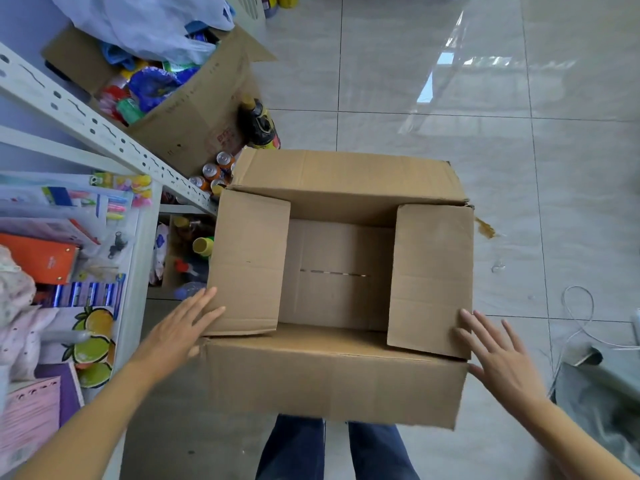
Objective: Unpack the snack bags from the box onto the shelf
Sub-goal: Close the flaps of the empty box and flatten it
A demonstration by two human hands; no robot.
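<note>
Cardboard box (337,282): brown, sitting on the tiled floor (485,98) right in front of my legs, all four flaps folded outward so I can see straight down to the bottom.
Inside the box: bare cardboard, with only a taped seam across the base; I see no snack bags in it, so I judge the unpacking finished or nearly so.
Left hand (180,332): flat and open, fingers straight, fingertips touching the left flap near its front corner; it grips nothing.
Right hand (498,355): also open, fingers spread, at the right front corner of the box, touching or just off the right flap; I cannot tell which.
Why my hands sit there: one on each side suits steadying the box, or taking it by its sides to move it away; that is my guess.
Shelf (104,133): pale metal rack on my left, just beside the box, close enough to reach across without stepping.
On the shelf: colourful packets, an orange folder and fruit-printed packs; I cannot tell which of these are the snack bags.
Second box (194,109): further back by the rack, stuffed with bright wrappers under a pale plastic bag.
Cans (214,171): standing between the two boxes.
</note>
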